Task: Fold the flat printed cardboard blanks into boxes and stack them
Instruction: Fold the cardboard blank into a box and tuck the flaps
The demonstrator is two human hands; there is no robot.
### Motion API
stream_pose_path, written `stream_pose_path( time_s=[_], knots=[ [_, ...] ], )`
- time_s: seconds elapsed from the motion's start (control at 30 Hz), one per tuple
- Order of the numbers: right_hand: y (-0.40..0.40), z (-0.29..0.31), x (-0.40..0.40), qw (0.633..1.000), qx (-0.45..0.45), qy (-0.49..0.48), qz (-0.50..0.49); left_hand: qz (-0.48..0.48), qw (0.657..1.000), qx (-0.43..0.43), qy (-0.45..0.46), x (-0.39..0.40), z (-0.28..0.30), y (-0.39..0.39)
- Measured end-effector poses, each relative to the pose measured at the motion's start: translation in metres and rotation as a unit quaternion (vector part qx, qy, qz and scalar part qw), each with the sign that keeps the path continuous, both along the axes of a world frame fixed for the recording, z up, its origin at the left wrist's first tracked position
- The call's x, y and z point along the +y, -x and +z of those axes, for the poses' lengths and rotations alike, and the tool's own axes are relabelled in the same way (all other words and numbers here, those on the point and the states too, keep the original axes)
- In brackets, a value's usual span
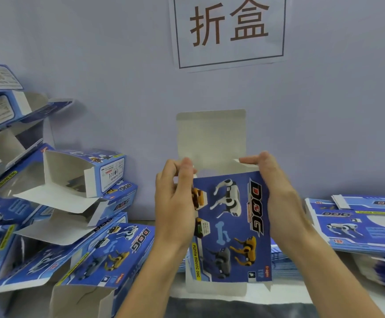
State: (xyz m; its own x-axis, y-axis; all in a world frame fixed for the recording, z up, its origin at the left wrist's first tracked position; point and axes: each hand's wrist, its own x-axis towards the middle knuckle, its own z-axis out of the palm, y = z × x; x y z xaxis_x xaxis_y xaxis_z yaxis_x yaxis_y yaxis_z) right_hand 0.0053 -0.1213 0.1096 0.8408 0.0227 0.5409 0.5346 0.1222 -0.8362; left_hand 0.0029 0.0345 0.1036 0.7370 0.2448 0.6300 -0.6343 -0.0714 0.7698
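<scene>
While a heap of folded boxes point(76, 216) lay piled at the far left of the worktop point(212, 292), most with flaps hanging open and grey insides showing, you held one blue box point(230, 228) upright in front of you, its printed face with the dogs and the word DOG turned towards you. Your left hand point(175, 203) gripped its left edge, fingers curled round the side near the top, where a small side flap stood. Above the box its plain grey top flap point(211, 134) stood straight up, open, against the pale wall point(118, 76). Your right hand point(272, 184) clasped the upper right corner, fingers wrapped over the edge, thumb reaching in over the right side flap. Both hands were thus clamped on the same box, one on each side, well apart. On the wall above hung a sign point(229, 31) with two large characters. At the right, a stack of flat blanks point(359, 226) lay on the worktop, just beside your right forearm.
</scene>
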Motion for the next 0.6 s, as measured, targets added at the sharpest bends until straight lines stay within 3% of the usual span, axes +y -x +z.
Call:
stream_pose_path(
  time_s=[0.3, 0.5, 0.6],
  knots=[
    [-0.0009, 0.0062, 0.0041, 1.0, 0.026, -0.003, 0.005, -0.085, 0.993, 0.045, 0.064, 0.0003, 0.0058, 0.0043],
    [-0.0001, 0.0032, 0.0056, 0.999, 0.001, -0.048, 0.022, -0.038, 0.996, -0.02, 0.08, -0.0008, 0.005, 0.0054],
    [0.0016, -0.0013, 0.0017, 0.991, 0.0, -0.101, 0.086, -0.081, 0.983, -0.03, 0.159, 0.004, -0.0012, 0.0026]
  ],
)
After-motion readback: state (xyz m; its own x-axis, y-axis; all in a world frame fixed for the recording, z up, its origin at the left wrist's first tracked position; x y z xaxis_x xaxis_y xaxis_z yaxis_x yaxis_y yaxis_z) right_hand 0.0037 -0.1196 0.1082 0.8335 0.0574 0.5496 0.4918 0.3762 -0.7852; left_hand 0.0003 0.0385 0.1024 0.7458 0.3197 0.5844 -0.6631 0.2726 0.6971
